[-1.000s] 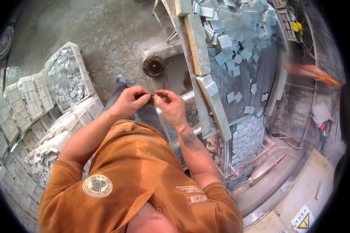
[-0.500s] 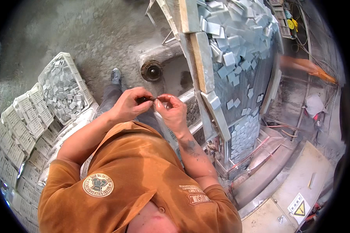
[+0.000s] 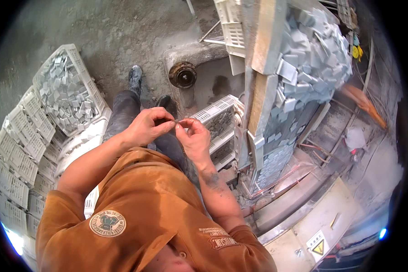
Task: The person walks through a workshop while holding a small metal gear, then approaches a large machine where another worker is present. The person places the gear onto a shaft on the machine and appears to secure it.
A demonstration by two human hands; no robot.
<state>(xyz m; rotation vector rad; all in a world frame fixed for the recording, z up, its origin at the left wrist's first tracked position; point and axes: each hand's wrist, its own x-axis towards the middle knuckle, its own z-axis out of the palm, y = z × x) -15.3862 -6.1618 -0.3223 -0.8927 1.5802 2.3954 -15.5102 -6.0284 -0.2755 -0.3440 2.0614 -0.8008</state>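
Note:
My left hand [image 3: 150, 127] and my right hand [image 3: 194, 139] meet in front of my body, above my legs. The thumb and fingers of each are pinched together, and their tips touch. Something tiny seems to sit where the fingertips join, too small to name. A white plastic crate [image 3: 216, 109] stands on edge just beyond my right hand. To the right of both hands is a sloping grey table [image 3: 283, 119] with many small pale square tiles [image 3: 313, 56] heaped at its far end and spread flat at its near end.
White crates [image 3: 17, 170] are stacked at left, next to a crate of loose tiles [image 3: 70, 90]. A round metal fitting [image 3: 182, 75] sits by a shallow pit. Another person's arm [image 3: 363, 103] reaches in at right. Nearer is a cream metal cabinet [image 3: 324, 217] with a warning label.
My view has shifted, so the tile table appears farther right and more of my legs shows. My hands stay pinched together at nearly the same place.

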